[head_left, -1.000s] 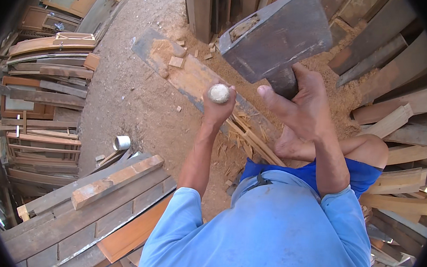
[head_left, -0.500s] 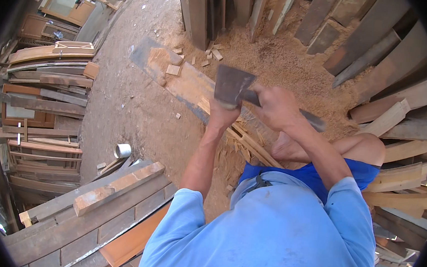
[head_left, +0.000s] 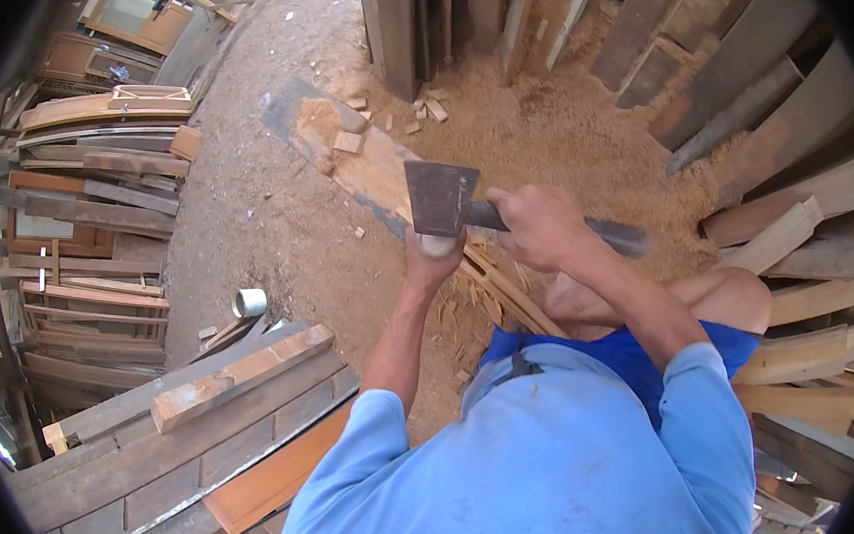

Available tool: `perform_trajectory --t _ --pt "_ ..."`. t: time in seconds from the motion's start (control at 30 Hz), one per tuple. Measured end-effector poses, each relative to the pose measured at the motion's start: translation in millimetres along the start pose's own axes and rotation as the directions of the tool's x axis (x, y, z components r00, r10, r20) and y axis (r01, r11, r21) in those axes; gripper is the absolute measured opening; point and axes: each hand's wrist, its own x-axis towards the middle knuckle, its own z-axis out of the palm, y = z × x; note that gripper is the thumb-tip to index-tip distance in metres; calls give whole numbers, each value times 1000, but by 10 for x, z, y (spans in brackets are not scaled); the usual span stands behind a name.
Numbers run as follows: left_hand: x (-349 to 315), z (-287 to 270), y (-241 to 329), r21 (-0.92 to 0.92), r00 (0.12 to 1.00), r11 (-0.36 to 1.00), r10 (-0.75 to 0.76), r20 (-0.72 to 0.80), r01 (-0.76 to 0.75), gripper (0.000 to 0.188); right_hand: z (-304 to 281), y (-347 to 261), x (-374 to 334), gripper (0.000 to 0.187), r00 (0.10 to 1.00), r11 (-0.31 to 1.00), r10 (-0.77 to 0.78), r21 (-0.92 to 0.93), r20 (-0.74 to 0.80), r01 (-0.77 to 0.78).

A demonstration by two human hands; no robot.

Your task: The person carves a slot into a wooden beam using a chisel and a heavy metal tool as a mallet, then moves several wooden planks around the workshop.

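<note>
My right hand (head_left: 548, 226) is wrapped round the dark handle of a hatchet (head_left: 440, 196), whose broad metal head points to the left and flares toward the far side. Just below the head, my left hand (head_left: 432, 257) is closed round a pale, rounded piece (head_left: 437, 245). That piece lies close against the near end of the head; its kind is not clear, and whether it touches cannot be told. Beneath both hands, a long plank (head_left: 380, 168) lies on the ground with sawdust on it. A split length of wood (head_left: 510, 292) reaches from the plank toward my legs.
Small wood offcuts (head_left: 349, 141) lie on the plank and beside it. Upright boards (head_left: 390, 33) stand at the far side, and more lean along the right. A white cup (head_left: 250, 302) stands at the left near stacked beams (head_left: 238, 378). Wood chips and sawdust cover the ground.
The hatchet head has shifted a little left and nearer to me. My left hand has also come nearer, and the pale piece in it shows more plainly. My right hand keeps its grip.
</note>
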Motion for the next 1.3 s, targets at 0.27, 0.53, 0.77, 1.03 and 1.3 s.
perform_trajectory --t 0.27,0.53,0.77,1.03,1.3 --pt "14 -46 108 -44 996 998 -50 77 53 19 -469 -455 31 24 873 816 -11 500 -488 290" --pt "10 72 48 12 995 998 -66 76 65 36 22 38 30 41 986 998 60 -18 153 -58" --pt "222 -28 -471 -305 968 931 -237 -88 200 26 -68 -179 -67 32 985 715 125 677 120 -173" --pt "346 -146 65 -328 957 906 -289 -14 268 13 -299 -141 -249 41 982 626 186 769 11 -127" --pt "387 -42 314 -160 930 916 -360 77 368 19 -639 -271 -271 30 941 713 231 701 -245 8"
